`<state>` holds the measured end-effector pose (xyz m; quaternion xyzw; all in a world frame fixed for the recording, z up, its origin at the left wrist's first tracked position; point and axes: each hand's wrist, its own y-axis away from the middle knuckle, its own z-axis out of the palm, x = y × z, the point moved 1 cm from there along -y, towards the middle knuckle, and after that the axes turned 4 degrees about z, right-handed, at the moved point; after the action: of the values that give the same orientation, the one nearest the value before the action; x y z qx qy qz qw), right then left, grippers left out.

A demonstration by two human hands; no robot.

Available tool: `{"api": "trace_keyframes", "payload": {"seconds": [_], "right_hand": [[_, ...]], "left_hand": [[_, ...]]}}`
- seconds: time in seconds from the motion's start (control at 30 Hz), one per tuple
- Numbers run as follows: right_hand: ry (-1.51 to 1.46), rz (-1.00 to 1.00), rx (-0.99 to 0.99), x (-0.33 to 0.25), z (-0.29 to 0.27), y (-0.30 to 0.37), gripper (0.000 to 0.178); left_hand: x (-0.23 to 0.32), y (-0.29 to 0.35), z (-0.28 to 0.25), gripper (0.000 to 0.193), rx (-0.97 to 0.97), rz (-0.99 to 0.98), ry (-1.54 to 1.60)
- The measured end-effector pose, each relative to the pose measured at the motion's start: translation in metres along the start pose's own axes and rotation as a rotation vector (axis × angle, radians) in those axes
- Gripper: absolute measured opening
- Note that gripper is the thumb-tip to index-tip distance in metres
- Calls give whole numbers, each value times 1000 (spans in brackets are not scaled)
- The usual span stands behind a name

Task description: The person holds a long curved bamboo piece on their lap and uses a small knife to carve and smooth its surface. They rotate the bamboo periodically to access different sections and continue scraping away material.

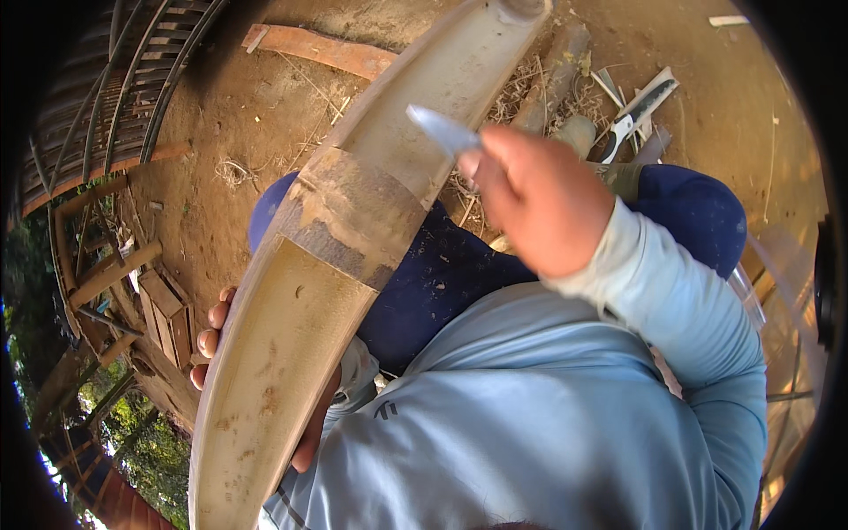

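A long, thick bamboo piece slants across my lap, from the lower left to the top centre. Long openings are cut along its upper side, showing the pale hollow inside; between them an uncut brownish band remains. My left hand grips the lower part from beneath, fingers curled round the left edge and thumb on the right. Closed round a knife, my right hand is raised beside the bamboo's right edge. The knife's short blade points up-left over the far opening, seemingly apart from the bamboo; its handle is hidden in my fist.
A tool with a white and black handle lies on the dirt floor at the right, near bamboo offcuts and shavings. A reddish plank lies beyond the bamboo. At the left are wooden frames and a slatted structure.
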<state>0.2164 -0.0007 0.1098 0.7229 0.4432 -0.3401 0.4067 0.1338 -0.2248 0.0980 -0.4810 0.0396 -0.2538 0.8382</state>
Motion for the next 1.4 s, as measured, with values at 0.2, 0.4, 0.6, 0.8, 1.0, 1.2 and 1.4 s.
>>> {"api": "trace_keyframes", "payload": {"seconds": [0.2, 0.4, 0.6, 0.8, 1.0, 1.2, 1.4], "right_hand": [[39, -36, -26, -2, -3, -1, 22], [35, -99, 47, 1, 5, 2, 25], [26, -106, 68, 5, 5, 3, 26], [-14, -125, -33, -7, 7, 14, 22], [18, -177, 35, -6, 14, 14, 26], [38, -209, 91, -1, 20, 17, 28], [-13, -107, 15, -4, 19, 19, 28]], "left_hand": [[8, -1, -9, 86, -62, -51, -65], [11, -3, -2, 85, -87, -104, 10], [5, -1, 6, 79, -23, -76, 28], [-5, -1, 1, 75, -36, -25, 93], [2, -4, 5, 79, -41, -68, 35], [7, -4, -27, 113, -303, -217, 138], [-6, 3, 2, 81, 29, -26, 69]]}}
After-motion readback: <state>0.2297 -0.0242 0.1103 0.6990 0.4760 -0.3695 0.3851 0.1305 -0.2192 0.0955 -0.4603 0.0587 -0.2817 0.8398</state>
